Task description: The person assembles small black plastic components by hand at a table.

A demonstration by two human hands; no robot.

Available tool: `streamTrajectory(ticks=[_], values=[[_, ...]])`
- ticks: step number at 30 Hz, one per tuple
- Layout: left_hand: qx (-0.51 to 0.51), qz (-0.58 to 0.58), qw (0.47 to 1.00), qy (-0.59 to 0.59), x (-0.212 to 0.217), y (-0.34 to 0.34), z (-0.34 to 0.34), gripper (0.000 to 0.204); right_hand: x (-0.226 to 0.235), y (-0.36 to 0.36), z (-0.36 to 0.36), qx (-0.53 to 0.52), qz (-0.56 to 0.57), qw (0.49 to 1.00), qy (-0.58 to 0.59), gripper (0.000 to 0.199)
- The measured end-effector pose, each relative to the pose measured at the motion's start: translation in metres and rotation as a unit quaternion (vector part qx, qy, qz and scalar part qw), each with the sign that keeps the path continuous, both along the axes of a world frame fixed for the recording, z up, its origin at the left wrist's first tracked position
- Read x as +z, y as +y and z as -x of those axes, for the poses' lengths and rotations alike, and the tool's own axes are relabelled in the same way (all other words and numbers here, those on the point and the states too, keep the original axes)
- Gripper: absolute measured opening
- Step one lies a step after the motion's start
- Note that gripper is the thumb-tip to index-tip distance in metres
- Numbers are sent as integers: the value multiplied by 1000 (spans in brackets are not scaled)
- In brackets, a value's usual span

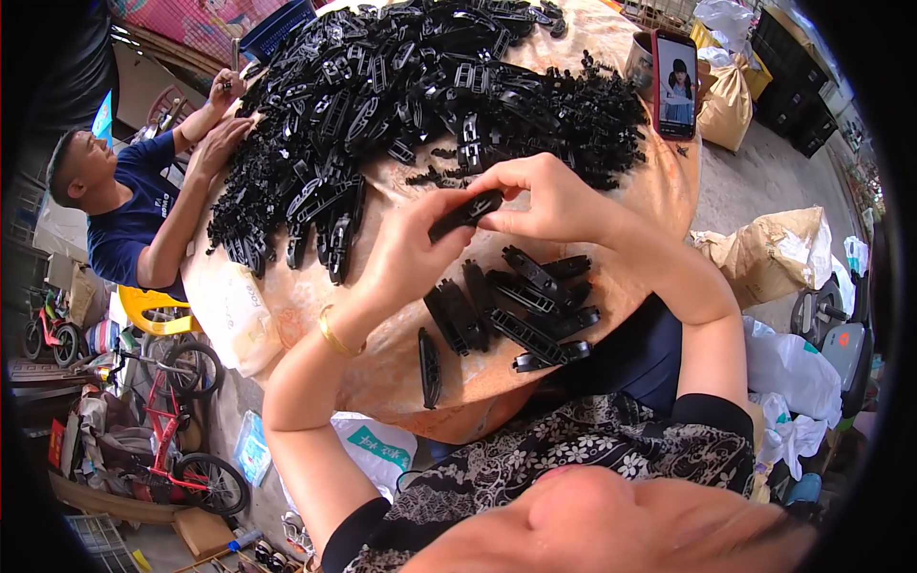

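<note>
Between both hands, above the near half of the table, is a long black plastic part. My left hand is closed around its left end. The fingers of my right hand pinch its right end. Below them on the tablecloth lie several similar long black parts, loosely grouped, with a single slim one apart to the left. Past my hands spreads a large heap of black plastic parts. Smaller toothed black pieces form its right side.
A phone stands upright at the table's right edge by a metal cup. At the left, a co-worker reaches into the heap beside a yellow stool. A red bicycle, sacks and plastic bags surround the table.
</note>
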State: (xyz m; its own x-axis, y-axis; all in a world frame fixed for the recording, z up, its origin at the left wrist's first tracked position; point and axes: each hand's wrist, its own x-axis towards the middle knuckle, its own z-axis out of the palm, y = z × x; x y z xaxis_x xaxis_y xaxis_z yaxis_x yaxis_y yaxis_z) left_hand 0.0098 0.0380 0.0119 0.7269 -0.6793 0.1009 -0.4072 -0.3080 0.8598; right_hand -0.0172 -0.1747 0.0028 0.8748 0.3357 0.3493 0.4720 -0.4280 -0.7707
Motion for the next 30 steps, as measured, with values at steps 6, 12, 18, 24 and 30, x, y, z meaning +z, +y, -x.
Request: streamTrajectory(ticks=[6, 12, 18, 24, 30], values=[[5, -56, 991, -124, 13, -1, 8, 33, 3, -2, 5, -5, 12, 998, -59, 27], [-39, 10, 997, -70, 8, -7, 21, 34, 5, -15, -10, 102, -207, 961, 152, 20], [-78, -70, 942, -320, 33, 2, 21, 44, -4, -12, -19, -43, -77, 996, 33, 17], [198, -460, 828, -254, 53, 55, -28, 44, -16, 11, -23, -17, 296, 916, -269, 23], [133, -475, 828, -266, 32, 55, -36, 33, -23, 31, -38, -11, 361, 908, -212, 30]])
